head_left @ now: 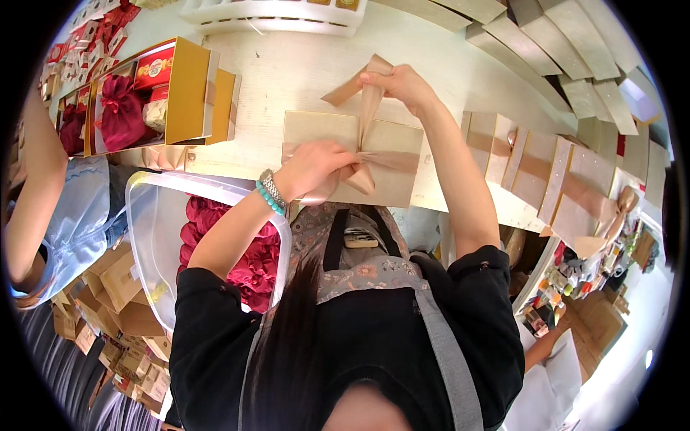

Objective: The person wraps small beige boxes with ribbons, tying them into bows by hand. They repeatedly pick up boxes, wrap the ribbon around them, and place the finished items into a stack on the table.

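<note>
A cream gift box [394,140] lies on the table in front of me, with a beige satin ribbon [371,115] wrapped around it and crossing on its top. My right hand [402,85] pinches the ribbon's free end and holds it up above the box's far edge, the tail hanging to the left. Closed over the crossing, my left hand [316,169] presses on the box and grips the ribbon near the knot. A short loop of ribbon shows just below its fingers. The fingertips of my left hand are partly hidden.
At the left stand open gold boxes [192,93] holding red satin pouches [123,108]. A clear plastic tub [162,237] of red pouches is by my left arm. Ribboned boxes [528,161] line the right; more boxes [568,36] stack at the far right. Another person's arm [32,187] is at far left.
</note>
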{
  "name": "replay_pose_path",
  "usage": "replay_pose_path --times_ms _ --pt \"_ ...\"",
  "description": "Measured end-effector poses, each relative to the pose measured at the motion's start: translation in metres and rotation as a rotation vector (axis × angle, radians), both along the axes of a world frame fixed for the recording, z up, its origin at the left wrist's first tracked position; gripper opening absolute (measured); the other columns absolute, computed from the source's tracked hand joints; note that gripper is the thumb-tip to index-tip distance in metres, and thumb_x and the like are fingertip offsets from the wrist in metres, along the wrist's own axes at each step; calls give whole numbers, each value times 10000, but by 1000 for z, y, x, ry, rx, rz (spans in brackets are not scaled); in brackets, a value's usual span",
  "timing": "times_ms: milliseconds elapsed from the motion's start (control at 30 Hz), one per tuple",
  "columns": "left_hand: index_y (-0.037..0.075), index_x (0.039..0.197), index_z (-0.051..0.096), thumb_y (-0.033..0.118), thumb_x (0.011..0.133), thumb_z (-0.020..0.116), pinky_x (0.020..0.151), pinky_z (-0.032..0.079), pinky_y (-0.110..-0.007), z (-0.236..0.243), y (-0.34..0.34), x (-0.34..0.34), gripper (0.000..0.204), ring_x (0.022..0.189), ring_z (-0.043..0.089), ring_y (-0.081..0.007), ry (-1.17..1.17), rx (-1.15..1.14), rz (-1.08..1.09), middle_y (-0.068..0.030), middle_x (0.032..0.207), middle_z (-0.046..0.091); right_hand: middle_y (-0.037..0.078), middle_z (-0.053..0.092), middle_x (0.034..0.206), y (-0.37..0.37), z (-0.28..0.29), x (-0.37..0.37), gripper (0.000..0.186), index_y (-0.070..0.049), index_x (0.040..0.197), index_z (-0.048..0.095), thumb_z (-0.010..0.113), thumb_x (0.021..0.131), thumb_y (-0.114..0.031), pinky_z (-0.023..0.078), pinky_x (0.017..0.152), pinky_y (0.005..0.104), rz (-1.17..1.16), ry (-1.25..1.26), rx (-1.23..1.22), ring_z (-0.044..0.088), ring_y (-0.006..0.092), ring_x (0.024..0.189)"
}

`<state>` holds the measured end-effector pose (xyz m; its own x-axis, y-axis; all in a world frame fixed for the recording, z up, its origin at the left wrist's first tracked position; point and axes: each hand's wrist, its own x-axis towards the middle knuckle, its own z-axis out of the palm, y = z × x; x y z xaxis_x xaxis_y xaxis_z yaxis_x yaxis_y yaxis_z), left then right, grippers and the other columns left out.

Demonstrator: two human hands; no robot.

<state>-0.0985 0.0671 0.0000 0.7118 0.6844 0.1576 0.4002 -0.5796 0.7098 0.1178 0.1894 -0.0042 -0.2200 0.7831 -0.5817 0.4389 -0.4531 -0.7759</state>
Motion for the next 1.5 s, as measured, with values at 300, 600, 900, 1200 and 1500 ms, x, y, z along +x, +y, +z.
replay_pose_path --times_ms 300,600,900,1200,1500 --pt "72 1231 455 80 792 632 641 493 -348 4 -1 6 473 756 645 -280 -266 -531 178 -118 816 666 174 578 750 -141 123 -71 373 -13 724 655 755 645 -363 474 612 411 823 -281 804 586 302 718" --pt "128 874 666 107 787 608 579 473 -337 -3 -5 17 107 646 605 -253 -24 -362 302 -88 759 651 167 645 828 -201 43 -56 277 -36 871 650 695 744 -278 497 638 402 -164 -257 237 626 336 714" --pt "107 923 666 87 761 626 614 494 -350 -5 -5 19 167 706 640 -277 -3 -367 312 -116 803 656 127 594 720 -207 29 -38 288 -55 968 554 622 688 -46 501 580 400 -136 -719 802 609 316 655" --pt "101 929 668 113 771 619 617 502 -369 -5 -11 20 166 713 640 -290 -64 -287 345 -113 784 657 9 563 683 -224 42 -56 496 -5 1141 545 453 946 -452 222 353 186 -570 1545 -849 297 29 366" --pt "83 932 672 83 759 624 597 493 -351 -2 -15 17 180 679 626 -296 -51 -216 335 -132 779 643 152 649 964 -261 33 27 596 21 1266 457 663 766 -229 516 682 336 360 -197 -14 626 219 838"
